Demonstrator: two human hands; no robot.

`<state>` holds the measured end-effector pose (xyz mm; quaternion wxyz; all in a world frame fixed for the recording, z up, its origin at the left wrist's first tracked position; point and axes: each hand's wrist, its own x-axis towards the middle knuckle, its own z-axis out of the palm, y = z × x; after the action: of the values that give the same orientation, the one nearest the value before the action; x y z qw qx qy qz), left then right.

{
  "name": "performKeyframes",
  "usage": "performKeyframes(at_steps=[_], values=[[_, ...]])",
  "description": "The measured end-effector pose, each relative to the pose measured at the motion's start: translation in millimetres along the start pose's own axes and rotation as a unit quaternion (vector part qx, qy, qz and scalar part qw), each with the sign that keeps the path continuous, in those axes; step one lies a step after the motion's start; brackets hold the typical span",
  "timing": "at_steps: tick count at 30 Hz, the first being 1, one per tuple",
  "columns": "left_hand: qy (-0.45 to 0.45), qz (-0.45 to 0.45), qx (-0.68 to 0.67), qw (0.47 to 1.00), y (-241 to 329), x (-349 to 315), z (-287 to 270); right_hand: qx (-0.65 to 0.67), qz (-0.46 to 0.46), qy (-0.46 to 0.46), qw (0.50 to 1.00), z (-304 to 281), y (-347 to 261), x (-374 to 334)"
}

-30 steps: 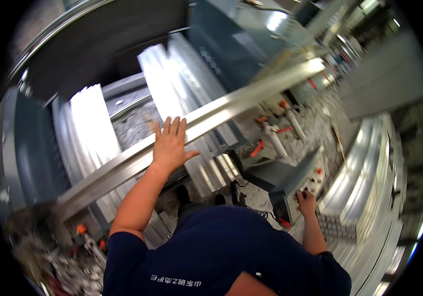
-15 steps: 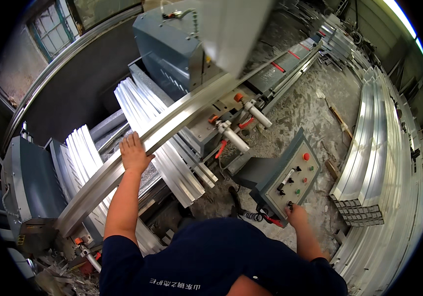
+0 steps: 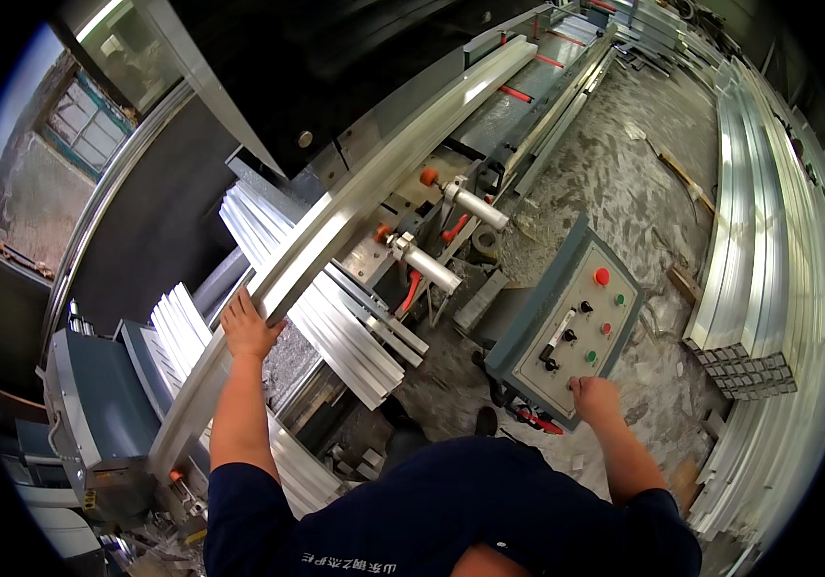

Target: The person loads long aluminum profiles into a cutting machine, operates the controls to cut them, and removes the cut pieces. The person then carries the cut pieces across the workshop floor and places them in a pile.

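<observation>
Grey paint covers the machine (image 3: 105, 394) on the left. Next, the left arm reaches out almost straight. The left hand (image 3: 249, 325) lies on the long silver bar (image 3: 336, 216), fingers resting near its top, thumb out to the side, not squeezing. The bar slants from beside the machine up to the right, over shiny strips (image 3: 345, 337). Then I see a control box (image 3: 581, 337). The right hand (image 3: 597, 396) curls its fingers at the box's near edge; I can't tell whether it grips anything. Last comes a stack of metal bars (image 3: 749, 250).

A control panel (image 3: 581, 332) and stacked metal profiles (image 3: 741, 231) (long, silvery ones) mark this as a workshop.
</observation>
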<state>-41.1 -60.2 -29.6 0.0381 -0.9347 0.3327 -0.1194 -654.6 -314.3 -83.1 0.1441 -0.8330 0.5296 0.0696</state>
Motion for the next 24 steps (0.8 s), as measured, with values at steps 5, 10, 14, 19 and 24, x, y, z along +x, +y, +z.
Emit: performKeyframes(at_steps=[5, 10, 14, 19, 24], values=[[-0.013, -0.009, -0.006, 1.0, 3, 2, 1, 0.105, 0.019, -0.042, 0.993, 1, 14, 11], [-0.003, -0.017, 0.007, 1.0, -3, -2, 2, 0.186, 0.128, 0.069, 0.972, -17, 57, 53], [0.015, -0.027, -0.002, 1.0, 0, 4, 7, 0.255, 0.225, 0.193, 0.92, 14, 133, 118], [-0.005, -0.01, -0.01, 1.0, 18, 16, -2, 0.452, 0.319, 0.1, 0.827, 32, 169, 162], [0.007, -0.017, 0.012, 1.0, -3, -5, 0, 0.49, 0.348, -0.008, 0.8, -22, 111, 167]])
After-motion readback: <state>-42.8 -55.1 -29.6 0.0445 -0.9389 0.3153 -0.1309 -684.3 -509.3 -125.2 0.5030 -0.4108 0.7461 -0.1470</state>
